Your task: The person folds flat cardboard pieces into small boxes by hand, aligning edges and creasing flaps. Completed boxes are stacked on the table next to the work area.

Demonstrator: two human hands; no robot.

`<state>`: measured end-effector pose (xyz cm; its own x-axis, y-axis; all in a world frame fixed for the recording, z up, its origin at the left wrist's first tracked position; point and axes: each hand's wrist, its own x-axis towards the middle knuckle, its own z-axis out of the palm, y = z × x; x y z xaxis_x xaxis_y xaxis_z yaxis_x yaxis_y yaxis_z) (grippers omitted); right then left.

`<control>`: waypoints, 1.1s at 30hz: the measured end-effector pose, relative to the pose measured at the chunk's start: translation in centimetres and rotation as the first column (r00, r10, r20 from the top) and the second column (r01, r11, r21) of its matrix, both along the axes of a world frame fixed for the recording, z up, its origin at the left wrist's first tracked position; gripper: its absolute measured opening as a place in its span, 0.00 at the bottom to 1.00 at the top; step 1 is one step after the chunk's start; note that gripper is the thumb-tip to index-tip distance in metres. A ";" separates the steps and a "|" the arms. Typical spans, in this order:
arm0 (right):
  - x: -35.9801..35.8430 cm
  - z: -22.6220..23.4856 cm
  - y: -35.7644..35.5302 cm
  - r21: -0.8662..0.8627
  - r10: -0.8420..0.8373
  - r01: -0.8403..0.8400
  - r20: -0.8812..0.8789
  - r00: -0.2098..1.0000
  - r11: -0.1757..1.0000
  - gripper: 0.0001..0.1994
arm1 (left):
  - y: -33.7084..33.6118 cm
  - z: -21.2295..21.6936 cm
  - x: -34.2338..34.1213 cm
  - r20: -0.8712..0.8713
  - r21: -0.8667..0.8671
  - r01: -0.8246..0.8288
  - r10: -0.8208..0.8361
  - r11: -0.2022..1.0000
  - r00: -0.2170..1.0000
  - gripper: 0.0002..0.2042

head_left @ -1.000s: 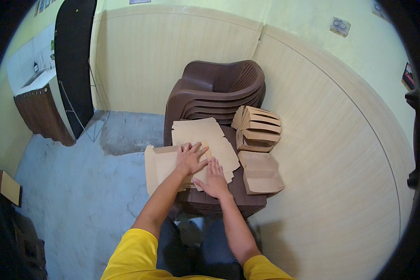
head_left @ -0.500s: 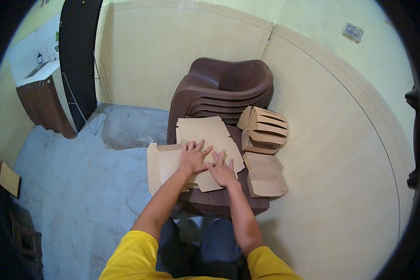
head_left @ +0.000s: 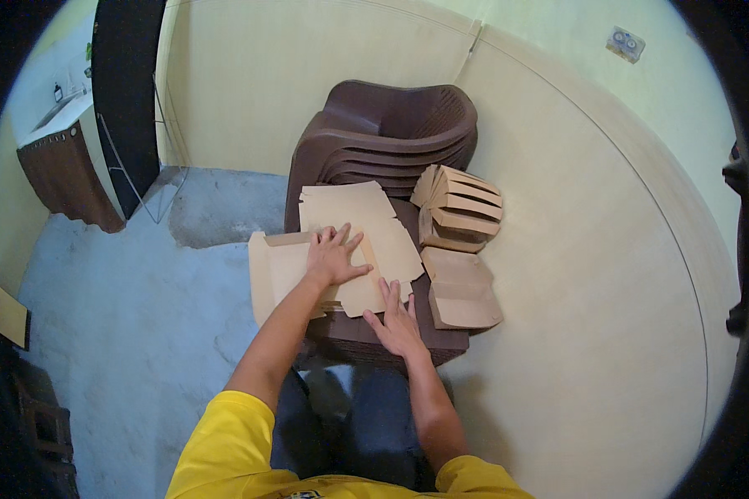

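A flat brown cardboard box blank point(head_left: 345, 205) with notched edges lies on the seat of stacked brown plastic chairs point(head_left: 391, 116). My left hand point(head_left: 333, 259) presses on its middle, fingers spread, beside a lighter crease strip. At the near right edge, my right hand point(head_left: 397, 326) rests with fingers extended, touching the cardboard near a small tab. Another panel with a raised flap point(head_left: 276, 270) extends to the left beneath my left forearm; whether it belongs to the same blank I cannot tell.
Right of the seat stand several nested folded cardboard boxes point(head_left: 459, 208), with an opened cardboard box point(head_left: 463, 289) nearer to me. The beige wall point(head_left: 591, 249) rises close on the right. At far left are a sink counter with a brown curtain point(head_left: 71, 179) and a thin metal frame point(head_left: 123, 170).
My right hand has slid toward me, from the middle of the cardboard to its near right edge. My left hand stays on the middle. The whole view has shifted slightly.
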<state>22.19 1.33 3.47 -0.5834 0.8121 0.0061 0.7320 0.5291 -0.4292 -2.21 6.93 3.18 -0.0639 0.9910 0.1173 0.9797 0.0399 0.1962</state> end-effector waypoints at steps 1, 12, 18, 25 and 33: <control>0.5 0.1 -0.6 -0.015 -0.006 0.006 0.000 1.000 1.000 0.52 | 0.0 0.1 0.0 0.006 -0.002 0.004 -0.004 1.000 1.000 0.48; 2.2 2.8 0.3 0.077 0.027 -0.006 -0.274 0.961 0.997 0.31 | 0.0 -1.1 -0.4 -0.036 0.087 0.043 -0.040 0.995 0.999 0.47; 1.6 4.1 3.5 0.141 0.205 -0.182 -0.175 0.963 0.973 0.21 | -0.2 -1.1 -0.4 -0.038 0.116 0.024 -0.020 0.993 0.999 0.51; 3.7 2.8 5.7 0.057 0.104 -0.092 -0.278 0.955 0.994 0.11 | -0.4 -0.7 -0.4 0.006 0.118 0.023 -0.024 0.993 1.000 0.53; 2.0 0.8 8.5 -0.104 -0.134 0.112 -0.236 0.962 0.988 0.13 | -0.3 -0.6 -0.3 0.017 0.095 0.007 -0.009 0.995 1.000 0.53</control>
